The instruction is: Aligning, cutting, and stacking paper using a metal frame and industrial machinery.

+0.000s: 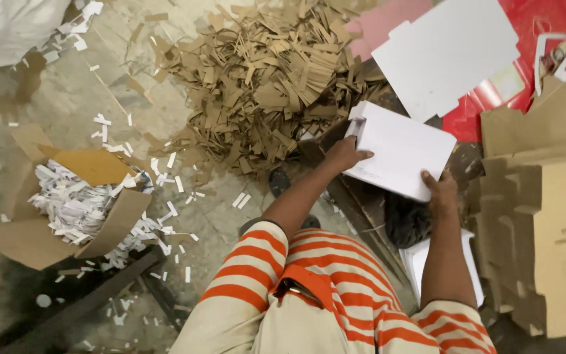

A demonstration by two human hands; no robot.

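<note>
I hold a white folded card box (402,149) between both hands, tilted over a dark work surface. My left hand (345,155) grips its left corner, with fingers on the folded flap. On the lower right edge sits my right hand (441,191), thumb on top. Both arms reach forward out of orange and white striped sleeves.
A big heap of brown cardboard strips (263,72) lies ahead. An open cardboard box of white paper shreds (73,203) sits at left. A flat white die-cut sheet (447,52) lies on red sheets (545,19); brown cardboard sheets (551,210) stand at right. More white card (417,262) lies under my right arm.
</note>
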